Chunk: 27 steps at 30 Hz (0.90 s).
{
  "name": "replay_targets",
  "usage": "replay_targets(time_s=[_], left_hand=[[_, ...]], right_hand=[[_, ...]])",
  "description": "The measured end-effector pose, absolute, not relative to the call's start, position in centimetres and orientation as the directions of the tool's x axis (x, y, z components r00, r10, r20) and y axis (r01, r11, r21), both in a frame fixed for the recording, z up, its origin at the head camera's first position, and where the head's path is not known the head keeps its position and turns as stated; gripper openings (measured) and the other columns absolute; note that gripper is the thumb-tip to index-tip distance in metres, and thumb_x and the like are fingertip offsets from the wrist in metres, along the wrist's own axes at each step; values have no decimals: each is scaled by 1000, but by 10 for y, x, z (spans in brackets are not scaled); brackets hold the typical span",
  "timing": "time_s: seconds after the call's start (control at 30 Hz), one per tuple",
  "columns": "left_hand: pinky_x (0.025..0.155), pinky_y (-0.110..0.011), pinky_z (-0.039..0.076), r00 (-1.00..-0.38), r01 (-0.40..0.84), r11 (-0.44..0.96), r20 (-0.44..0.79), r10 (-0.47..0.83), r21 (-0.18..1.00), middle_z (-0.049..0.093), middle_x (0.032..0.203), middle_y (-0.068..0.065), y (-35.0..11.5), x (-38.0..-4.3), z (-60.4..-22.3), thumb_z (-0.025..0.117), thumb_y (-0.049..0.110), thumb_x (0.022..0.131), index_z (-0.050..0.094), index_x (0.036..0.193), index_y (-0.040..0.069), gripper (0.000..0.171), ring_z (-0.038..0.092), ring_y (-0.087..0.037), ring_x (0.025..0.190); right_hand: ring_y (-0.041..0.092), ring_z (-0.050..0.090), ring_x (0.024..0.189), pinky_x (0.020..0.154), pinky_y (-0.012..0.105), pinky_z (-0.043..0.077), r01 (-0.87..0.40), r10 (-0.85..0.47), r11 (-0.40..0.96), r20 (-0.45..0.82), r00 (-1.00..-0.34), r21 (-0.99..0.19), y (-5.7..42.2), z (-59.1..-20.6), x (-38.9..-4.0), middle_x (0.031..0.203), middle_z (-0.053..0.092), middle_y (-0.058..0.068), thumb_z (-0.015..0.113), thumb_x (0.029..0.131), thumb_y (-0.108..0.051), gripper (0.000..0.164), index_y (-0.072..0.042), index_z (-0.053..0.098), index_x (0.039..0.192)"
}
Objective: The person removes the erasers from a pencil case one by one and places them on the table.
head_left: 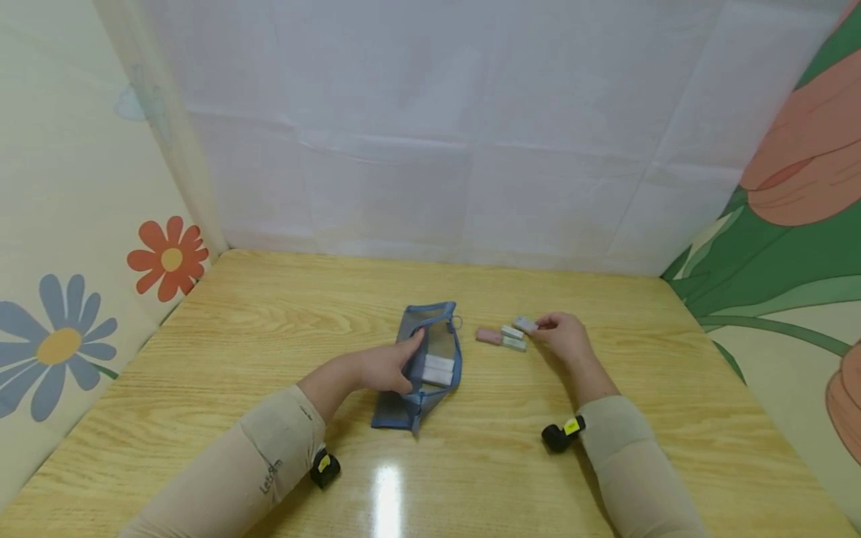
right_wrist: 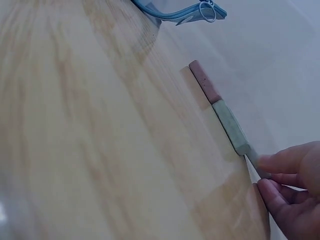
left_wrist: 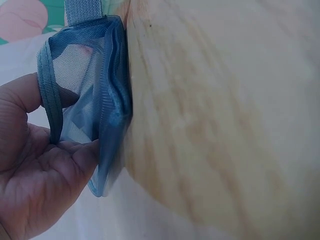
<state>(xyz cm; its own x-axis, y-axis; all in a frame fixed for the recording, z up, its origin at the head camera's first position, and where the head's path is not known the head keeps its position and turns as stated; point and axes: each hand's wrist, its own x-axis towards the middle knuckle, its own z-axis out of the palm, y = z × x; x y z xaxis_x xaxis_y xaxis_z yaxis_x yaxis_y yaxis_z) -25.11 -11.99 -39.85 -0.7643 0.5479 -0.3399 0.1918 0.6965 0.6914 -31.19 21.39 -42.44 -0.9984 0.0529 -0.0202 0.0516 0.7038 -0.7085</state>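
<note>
My left hand (head_left: 383, 366) grips the blue mesh zip pouch (head_left: 395, 415) by its side, thumb and fingers around the edge of its open mouth. White blocks (head_left: 438, 370) lie side by side inside the pouch. In the left wrist view, the thumb reaches through the opening of the pouch (left_wrist: 112, 95). My right hand (head_left: 568, 342) pinches the end of a pale grey block (head_left: 524, 324) between thumb and fingers, partly covered by the fingertips in the right wrist view. Beside it on the table lie a pink block (head_left: 488, 336), a white block (head_left: 512, 331) and a pale green block (right_wrist: 230, 126).
The wooden table (head_left: 269, 299) ends at a white cloth backdrop (head_left: 403, 187). Flower-printed panels flank it left and right. A zip-pull ring (right_wrist: 207, 11) hangs at the pouch's corner near the blocks. Small black devices (head_left: 562, 436) are strapped at both wrists.
</note>
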Motion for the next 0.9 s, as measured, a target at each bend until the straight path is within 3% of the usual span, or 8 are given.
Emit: replay_targets(time_s=[0.53, 0.9], left_hand=[[95, -33, 32, -765, 179, 691, -343, 545, 700, 5, 152, -11, -119, -250, -398, 63, 4, 75, -9, 147, 15, 102, 32, -20, 121], [96, -34, 32, -766, 192, 692, -335, 549, 696, 5, 152, -12, -120, -251, -400, 63, 4, 74, -8, 147, 14, 102, 33, -20, 120]], right_hand=[[25, 54, 88, 75, 36, 43, 69, 61, 722, -36, -997, -688, 213, -426, -313, 97, 63, 14, 67, 80, -16, 27, 0, 65, 103], [29, 53, 98, 83, 38, 42, 102, 64, 656, -80, -995, -747, 215, -425, -312, 108, 61, 18, 65, 82, -18, 32, 0, 63, 109]])
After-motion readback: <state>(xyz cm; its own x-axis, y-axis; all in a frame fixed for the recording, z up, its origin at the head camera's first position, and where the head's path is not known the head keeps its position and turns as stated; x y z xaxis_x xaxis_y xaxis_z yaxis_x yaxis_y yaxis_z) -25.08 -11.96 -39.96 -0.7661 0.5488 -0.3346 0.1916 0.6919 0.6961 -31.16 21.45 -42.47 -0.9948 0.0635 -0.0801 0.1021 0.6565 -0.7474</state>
